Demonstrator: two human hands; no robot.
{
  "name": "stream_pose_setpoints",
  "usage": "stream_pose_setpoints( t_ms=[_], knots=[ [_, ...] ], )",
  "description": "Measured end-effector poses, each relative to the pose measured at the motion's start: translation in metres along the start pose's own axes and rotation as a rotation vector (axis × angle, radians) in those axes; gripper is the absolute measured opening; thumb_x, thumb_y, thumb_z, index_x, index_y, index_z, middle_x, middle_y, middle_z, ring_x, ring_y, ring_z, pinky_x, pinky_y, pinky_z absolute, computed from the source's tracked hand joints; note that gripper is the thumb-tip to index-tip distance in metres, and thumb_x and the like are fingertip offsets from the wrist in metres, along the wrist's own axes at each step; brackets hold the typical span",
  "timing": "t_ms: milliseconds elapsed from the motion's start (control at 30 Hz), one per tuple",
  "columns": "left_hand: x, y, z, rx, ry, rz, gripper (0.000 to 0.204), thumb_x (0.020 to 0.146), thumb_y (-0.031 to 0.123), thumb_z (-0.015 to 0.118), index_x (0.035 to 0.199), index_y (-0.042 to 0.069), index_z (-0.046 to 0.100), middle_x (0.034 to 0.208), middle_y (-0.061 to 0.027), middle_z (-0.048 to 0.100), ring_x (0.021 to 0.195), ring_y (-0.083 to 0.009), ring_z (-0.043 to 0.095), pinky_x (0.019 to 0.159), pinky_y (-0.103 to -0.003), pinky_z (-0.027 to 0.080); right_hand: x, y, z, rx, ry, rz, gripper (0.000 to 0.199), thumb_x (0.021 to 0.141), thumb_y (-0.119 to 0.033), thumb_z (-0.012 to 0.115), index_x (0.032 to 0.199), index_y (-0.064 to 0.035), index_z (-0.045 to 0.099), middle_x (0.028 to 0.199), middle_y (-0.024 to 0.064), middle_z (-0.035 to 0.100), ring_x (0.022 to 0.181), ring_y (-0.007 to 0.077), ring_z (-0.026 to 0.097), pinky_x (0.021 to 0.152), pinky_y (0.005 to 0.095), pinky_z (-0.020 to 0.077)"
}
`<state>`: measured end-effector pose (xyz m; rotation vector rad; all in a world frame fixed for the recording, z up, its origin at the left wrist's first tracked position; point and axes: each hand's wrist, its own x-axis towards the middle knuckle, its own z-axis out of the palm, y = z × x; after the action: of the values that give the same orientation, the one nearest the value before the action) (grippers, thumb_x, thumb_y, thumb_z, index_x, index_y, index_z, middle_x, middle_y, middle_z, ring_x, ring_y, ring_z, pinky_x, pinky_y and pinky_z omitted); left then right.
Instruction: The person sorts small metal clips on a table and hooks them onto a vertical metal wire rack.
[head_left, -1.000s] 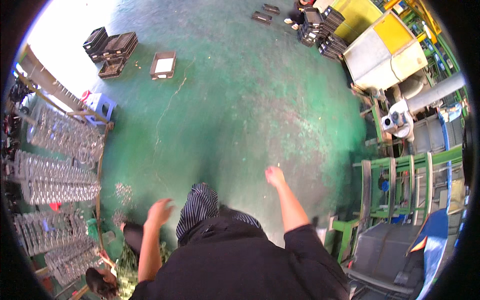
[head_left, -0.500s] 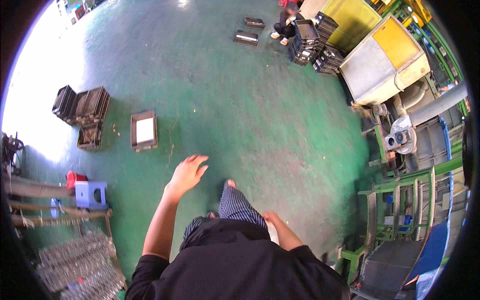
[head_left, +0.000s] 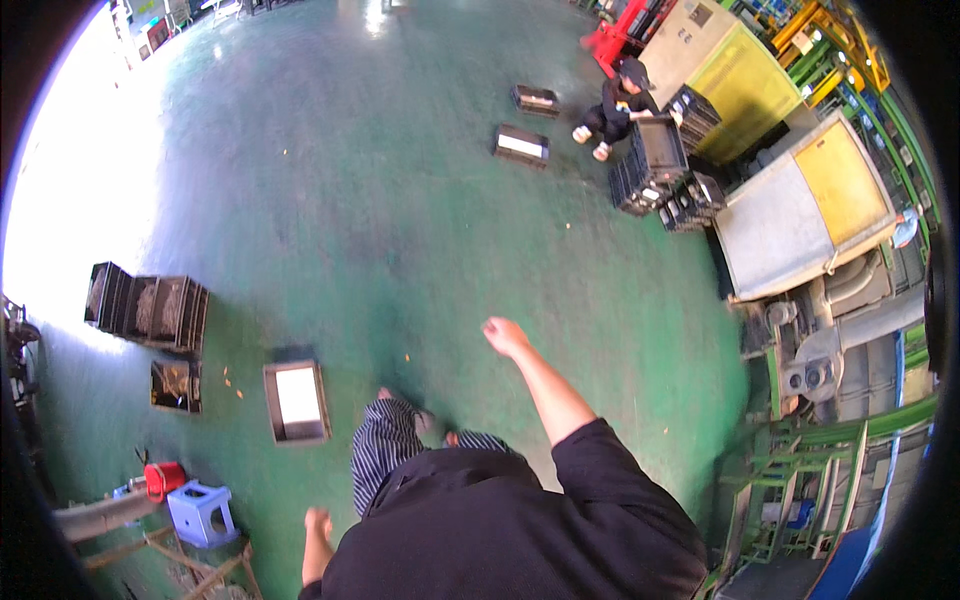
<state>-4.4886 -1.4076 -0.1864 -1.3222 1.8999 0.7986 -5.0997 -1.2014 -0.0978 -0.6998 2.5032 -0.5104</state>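
Note:
My right hand (head_left: 507,337) swings forward over the green floor, fingers loosely curled in, with nothing showing in it. Low at my left side hangs my left hand (head_left: 318,522), small and partly blurred; its fingers look curled too, and no object shows in it. Neither hand touches anything. Nearest to the left hand is a dark crate (head_left: 327,405) on the floor with a white sheet (head_left: 299,396) inside. My feet are in mid-stride below the striped trousers (head_left: 385,440).
Dark crates (head_left: 150,310) stand at the left. A blue stool (head_left: 203,514) and red bucket (head_left: 163,480) are lower left. Ahead right, a person (head_left: 622,105) squats by stacked crates (head_left: 645,175); two crates (head_left: 522,146) lie nearby. Machinery (head_left: 810,210) lines the right side.
I have moved forward; the crates and stool now appear lower in view. My right arm has swung forward and my left arm back to my side. The left fingers, spread before, now look curled.

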Motion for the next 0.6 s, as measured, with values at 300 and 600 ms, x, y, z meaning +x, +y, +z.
stream_pose_setpoints(
  t_ms=[300,600],
  knots=[
    [0.199,0.069,-0.253,0.195,-0.021,0.157,0.027,0.085,0.024,0.048,0.094,0.004,0.064,0.093,-0.0197,0.064,0.088,-0.036,0.061,0.074,-0.044,0.049,0.352,-0.232,-0.045,0.246,0.094,-0.201,0.014,0.085,-0.014,0.055,0.095,-0.0091,0.063,0.076,0.0031,0.066,0.065,0.0119,0.061,0.062,0.0289,0.0492],
    [0.51,0.502,-0.813,-0.5,0.514,0.809,0.025,0.087,0.024,0.057,0.099,0.004,0.064,0.086,-0.0146,0.067,0.08,-0.0282,0.065,0.07,-0.035,0.049,0.461,-0.169,0.066,-0.255,-1.086,0.597,0.018,0.065,-0.015,0.069,0.081,-0.0069,0.068,0.086,0.0187,0.064,0.075,0.0315,0.06,0.064,0.0418,0.0477]
  ],
)
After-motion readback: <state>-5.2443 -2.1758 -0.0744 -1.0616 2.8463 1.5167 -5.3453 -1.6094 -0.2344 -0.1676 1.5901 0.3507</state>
